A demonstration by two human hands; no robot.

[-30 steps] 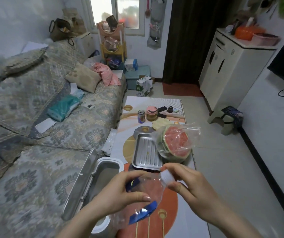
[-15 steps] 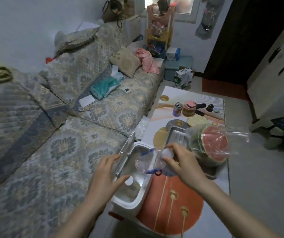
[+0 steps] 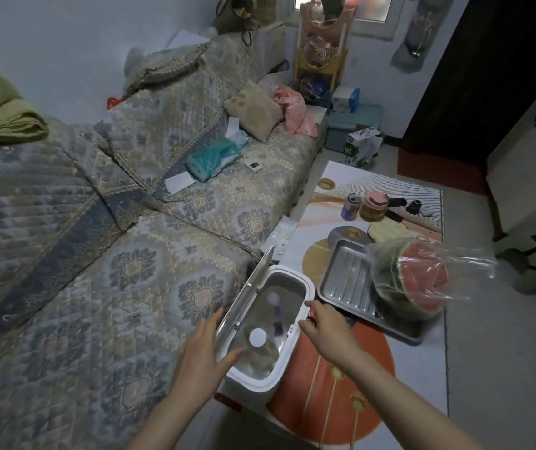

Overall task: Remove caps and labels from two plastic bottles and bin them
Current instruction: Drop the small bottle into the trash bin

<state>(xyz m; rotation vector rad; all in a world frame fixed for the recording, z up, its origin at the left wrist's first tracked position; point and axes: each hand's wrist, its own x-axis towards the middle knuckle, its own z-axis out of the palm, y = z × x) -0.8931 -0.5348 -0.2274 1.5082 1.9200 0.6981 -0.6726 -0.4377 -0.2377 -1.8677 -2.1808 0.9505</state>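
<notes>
A quilted sofa [image 3: 104,254] fills the left side of the view, with a tan cushion [image 3: 253,110], a pink cloth [image 3: 296,112] and a teal tissue pack [image 3: 211,157] lying toward its far end. Beside it stands a low tabletop [image 3: 399,378] with an orange circle pattern. Near the tabletop's middle, toward its right edge, a cut watermelon [image 3: 419,280] wrapped in a clear bag rests against a metal tray [image 3: 347,284]. At the far edge stand a drink can [image 3: 351,206], a jar with a pink lid [image 3: 375,207] and a few small dark items.

A white bin [image 3: 292,277] sits between the sofa and the near left corner of the tabletop, its lid [image 3: 247,293] raised upright on the sofa side. Inside the bin lie two clear plastic bottles: the nearer bottle [image 3: 261,352] carries a white cap [image 3: 258,337] facing up, and the farther bottle [image 3: 276,306] looks blurred, with a pale cap end and a dark blue strip of label on it.

The left hand [image 3: 203,355] hovers at the near left rim of the bin with fingers straight and spread, grasping nothing. The right hand [image 3: 328,329] reaches over the bin's right rim, fingers loosely bent, also grasping nothing.
</notes>
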